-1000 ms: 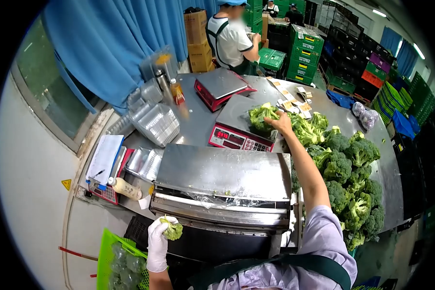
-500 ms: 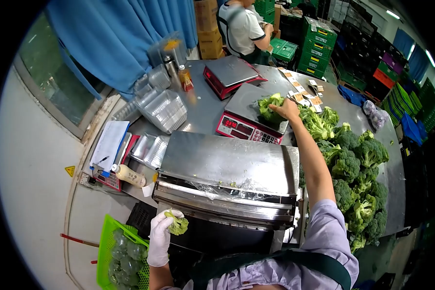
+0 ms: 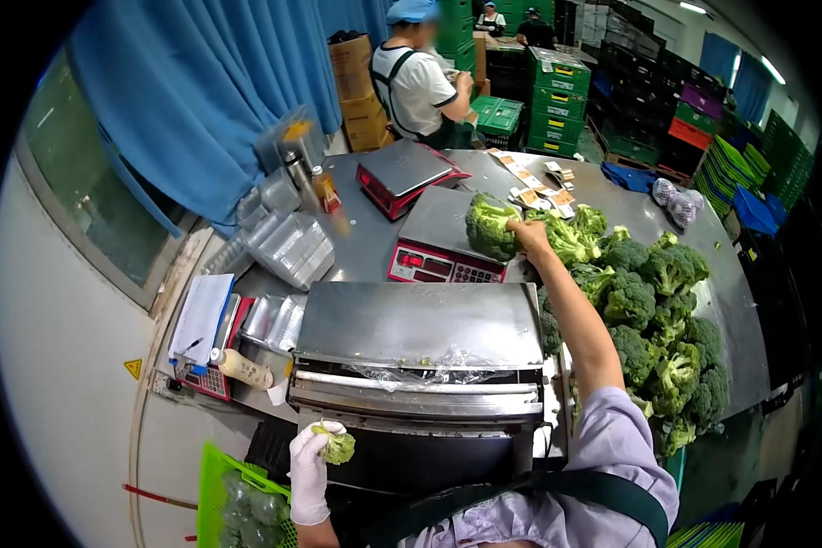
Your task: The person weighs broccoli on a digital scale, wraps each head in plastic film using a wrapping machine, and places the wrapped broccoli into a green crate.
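Note:
My left hand (image 3: 309, 461), in a white glove, is closed around a small broccoli floret (image 3: 336, 446) in front of the wrapping machine (image 3: 420, 324). Farther forward, my bare right hand (image 3: 529, 237) grips the stem end of a broccoli head (image 3: 491, 228). That head is over the right side of a red scale's grey platform (image 3: 437, 217); whether it touches the platform I cannot tell. The scale's red display (image 3: 414, 262) is lit, its digits too blurred to read surely. Beside my right forearm lies a large pile of broccoli heads (image 3: 635, 297).
A second scale (image 3: 406, 173) stands behind. Clear plastic trays (image 3: 292, 248), bottles (image 3: 327, 190) and a clipboard (image 3: 201, 320) are at left. A green basket (image 3: 212, 493) sits low left. Labels (image 3: 530, 190) lie at the back; a co-worker (image 3: 416, 87) stands beyond.
The view has shifted, showing more of the room behind. The broccoli head in my right hand has turned and looks larger, its crown now facing left. My left hand still holds the floret.

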### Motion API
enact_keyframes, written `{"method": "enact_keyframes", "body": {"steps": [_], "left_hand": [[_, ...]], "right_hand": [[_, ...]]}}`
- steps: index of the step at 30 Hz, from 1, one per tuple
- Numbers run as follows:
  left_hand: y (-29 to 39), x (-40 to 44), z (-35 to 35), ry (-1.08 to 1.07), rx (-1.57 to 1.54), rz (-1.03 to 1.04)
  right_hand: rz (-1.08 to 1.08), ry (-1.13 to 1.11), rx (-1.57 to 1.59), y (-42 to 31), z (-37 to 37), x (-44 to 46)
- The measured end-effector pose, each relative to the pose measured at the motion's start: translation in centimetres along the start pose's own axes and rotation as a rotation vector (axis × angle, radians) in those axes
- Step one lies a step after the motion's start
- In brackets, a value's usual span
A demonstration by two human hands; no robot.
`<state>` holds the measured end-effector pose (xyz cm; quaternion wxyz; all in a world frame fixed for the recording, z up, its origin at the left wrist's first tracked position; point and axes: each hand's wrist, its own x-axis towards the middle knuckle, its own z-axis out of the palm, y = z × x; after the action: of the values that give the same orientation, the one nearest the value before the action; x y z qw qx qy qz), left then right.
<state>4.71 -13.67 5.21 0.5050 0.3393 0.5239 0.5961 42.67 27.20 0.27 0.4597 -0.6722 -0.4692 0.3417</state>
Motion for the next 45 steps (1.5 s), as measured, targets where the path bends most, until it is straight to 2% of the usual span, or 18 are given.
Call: {"method": "enact_keyframes", "body": {"steps": [2, 7, 14, 18, 20, 22, 23, 25, 26, 27, 28, 32, 34, 36, 37, 38, 42, 45], "left_hand": [[0.3, 0.2, 0.7, -0.062, 0.009, 0.01], [1.0, 0.5, 3.4, -0.202, 0.02, -0.061], [-0.7, 0.5, 10.9, -0.507, 0.122, -0.09], [-5.8, -1.2, 19.0, -0.834, 0.134, -0.362], [-8.1, -3.7, 24.5, -1.147, 0.288, -0.407], [-11.3, -6.9, 30.2, -1.329, 0.437, -0.114], [-12.8, -10.0, 34.2, -1.36, 0.447, 0.364], [-11.2, -11.9, 38.4, -1.464, 0.462, 0.575], [-9.3, -12.3, 39.0, -1.597, 0.499, 0.29], [-11.7, -11.9, 38.9, -1.515, 0.355, 0.351], [-11.3, -11.4, 38.3, -1.502, 0.423, 0.567], [-9.5, -7.9, 33.3, -1.568, 0.661, 0.199], [-10.1, -4.7, 30.3, -1.579, 0.657, 0.46], [-8.6, -2.2, 26.5, -1.447, 0.67, 0.501], [-6.8, -1.3, 24.8, -1.406, 0.67, 0.309], [-5.0, -0.5, 23.2, -1.28, 0.689, 0.593], [-1.7, 4.0, 15.2, -0.851, 0.955, 0.718], [-0.4, 7.1, 10.5, -0.539, 1.02, 0.67]], "right_hand": [[0.11, -0.264, 0.423, -2.6, -2.1, -4.0], [0.054, -0.388, 0.439, -6.0, -7.5, -12.9], [-0.027, -0.245, 0.358, -4.0, -15.9, -23.2], [-0.132, -0.101, 0.272, -3.3, -22.1, -29.4], [-0.161, -0.021, 0.235, -3.1, -25.1, -32.5], [-0.148, 0.093, 0.148, -3.3, -27.9, -35.5], [-0.197, 0.194, 0.13, -2.4, -30.6, -37.5], [-0.17, 0.29, 0.1, -2.3, -32.9, -39.5], [-0.145, 0.327, 0.089, -2.0, -33.9, -40.2], [-0.168, 0.35, 0.095, -1.5, -34.7, -40.7], [-0.163, 0.35, 0.052, -1.3, -35.4, -41.1], [-0.152, 0.351, 0.097, 0.5, -35.1, -39.9], [-0.153, 0.284, 0.091, 0.4, -33.5, -38.1], [-0.167, 0.195, 0.103, -0.5, -30.8, -35.8], [-0.188, 0.132, 0.099, -0.7, -28.9, -34.1], [-0.205, 0.076, 0.093, -0.9, -26.9, -32.8], [-0.361, -0.094, -0.094, -3.9, -17.1, -27.9], [-0.501, -0.183, -0.098, -4.7, -7.9, -24.2]]}}
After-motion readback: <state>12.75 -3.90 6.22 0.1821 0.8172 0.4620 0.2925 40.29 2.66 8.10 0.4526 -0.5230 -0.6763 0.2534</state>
